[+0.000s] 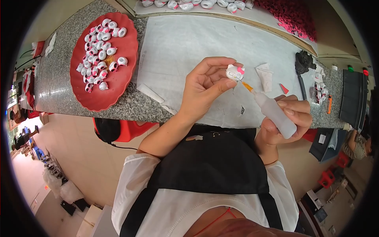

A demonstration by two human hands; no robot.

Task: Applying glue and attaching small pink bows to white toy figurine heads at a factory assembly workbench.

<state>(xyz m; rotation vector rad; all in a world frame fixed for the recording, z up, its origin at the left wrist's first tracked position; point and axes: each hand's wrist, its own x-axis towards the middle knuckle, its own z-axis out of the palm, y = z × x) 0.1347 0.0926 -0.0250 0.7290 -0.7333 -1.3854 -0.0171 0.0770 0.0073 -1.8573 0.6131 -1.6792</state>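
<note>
My left grip [206, 82] pinches a small white head [233, 73] above the surface [146, 109], back hidden; right grip [299, 114] clasps a squeeze bottle [273, 112]. I can't tell if its orange nozzle [247, 87] touches.

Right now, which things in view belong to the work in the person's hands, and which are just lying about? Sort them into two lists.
Seems part of the work:
- white figure, in the left hand
- squeeze bottle, in the right hand
- red plate of similar pieces

Apparently just lying about:
- red scrap
- orange stick
- crumpled black bundle
</note>
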